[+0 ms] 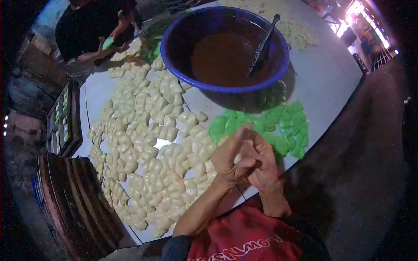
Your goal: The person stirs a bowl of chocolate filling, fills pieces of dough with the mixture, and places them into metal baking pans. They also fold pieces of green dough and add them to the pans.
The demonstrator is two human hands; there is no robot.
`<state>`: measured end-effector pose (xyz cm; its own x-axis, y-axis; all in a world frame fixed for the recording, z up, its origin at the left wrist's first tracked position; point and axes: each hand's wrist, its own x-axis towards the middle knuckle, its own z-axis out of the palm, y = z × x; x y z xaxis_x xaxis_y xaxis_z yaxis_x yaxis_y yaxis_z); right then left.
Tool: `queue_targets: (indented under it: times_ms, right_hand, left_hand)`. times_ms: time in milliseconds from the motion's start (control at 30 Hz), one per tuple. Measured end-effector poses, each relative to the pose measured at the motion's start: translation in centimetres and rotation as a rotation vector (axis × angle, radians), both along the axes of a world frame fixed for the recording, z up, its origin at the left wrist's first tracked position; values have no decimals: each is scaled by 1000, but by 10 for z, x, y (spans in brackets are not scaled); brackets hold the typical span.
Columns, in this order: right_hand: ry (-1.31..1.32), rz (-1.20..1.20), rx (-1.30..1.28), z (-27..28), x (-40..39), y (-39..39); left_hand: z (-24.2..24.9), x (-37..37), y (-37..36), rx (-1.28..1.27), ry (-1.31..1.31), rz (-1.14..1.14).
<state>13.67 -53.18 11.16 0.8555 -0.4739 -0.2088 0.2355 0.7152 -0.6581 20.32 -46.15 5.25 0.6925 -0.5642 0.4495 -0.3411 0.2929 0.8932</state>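
My left hand and my right hand are together above the near edge of the white table, fingers curled against each other. A small pale piece of dough shows between them; which hand bears it is hard to tell. Just beyond them lie bright green dough pieces. Many cream dough pieces spread over the table to the left of my hands. Behind the green pieces stands a blue basin of brown filling, with a dark spatula leaning on its rim.
Across the table at the upper left, a person in dark clothing holds a green piece. Stacked dark trays stand at the lower left, and another tray with green and pale pieces is above them. More pale pieces lie behind the basin.
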Motion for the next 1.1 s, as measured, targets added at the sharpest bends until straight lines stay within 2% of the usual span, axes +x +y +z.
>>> queue_targets:
  times_ms: [67, 100, 133, 233, 267, 300, 367, 400, 433, 533, 633, 667, 700, 733, 767, 833, 900, 933, 1033, 1067, 1100]
  right_hand:
    - [-97, 92, -40, -9, 10, -22]
    - [-149, 139, -59, -12, 17, -30]
    - [-59, 122, -86, -11, 24, -34]
    - [-52, 312, -235, 7, 61, -61]
    - [9, 281, -432, 13, 80, -76]
    - [69, 246, -627, 19, 102, -93]
    - [262, 385, -985, 17, 143, -142]
    - [313, 444, -1209, 4, 162, -162]
    - [362, 501, -1433, -12, 179, -175]
    - [556, 887, -1960, -38, 207, -183]
    - [546, 1334, -1966, -43, 214, -178]
    - [594, 1346, -1802, -36, 213, -177]
    - [602, 1319, -1789, -35, 214, -176]
    - [608, 1292, -1780, -33, 213, -176]
    - [615, 1265, -1770, -31, 212, -176]
    - [534, 1126, -1557, -23, 208, -172]
    - [449, 999, -1347, -15, 206, -168]
    - [341, 920, -1121, -21, 207, -176]
    - [207, 652, -728, 10, 190, -147]
    - [134, 542, -697, 17, 184, -129]
    - [109, 510, -631, 20, 179, -113]
  left_hand:
    - [-1, -1, -23, -231, 209, 16]
    - [-1, 3, -30, -271, 230, 24]
    - [0, 7, -36, -311, 254, 35]
    - [-27, 1, -39, -181, 650, -30]
    - [-15, 7, -38, -238, 733, -124]
    - [-2, 12, -31, -148, 782, -121]
    - [16, 23, -11, 32, 880, -110]
    - [-2, 33, 1, 154, 767, -135]
    - [-12, 40, 10, 182, 763, -144]
    - [-14, 48, 35, 225, 815, -88]
    - [-18, 44, 52, 263, 800, -40]
    - [-29, 43, 56, 266, 788, -33]
    - [-33, 41, 59, 266, 773, -26]
    - [-33, 38, 60, 229, 941, -11]
    - [-34, 36, 59, 211, 919, -23]
    - [-31, 38, 59, 184, 871, -51]
    - [-25, 43, 62, 308, 781, -91]
    - [-20, 48, 62, 368, 737, -106]
    - [-11, 53, 52, 208, 813, -145]
    - [0, 57, 49, 264, 660, -105]
    - [11, 58, 45, 187, 722, -86]
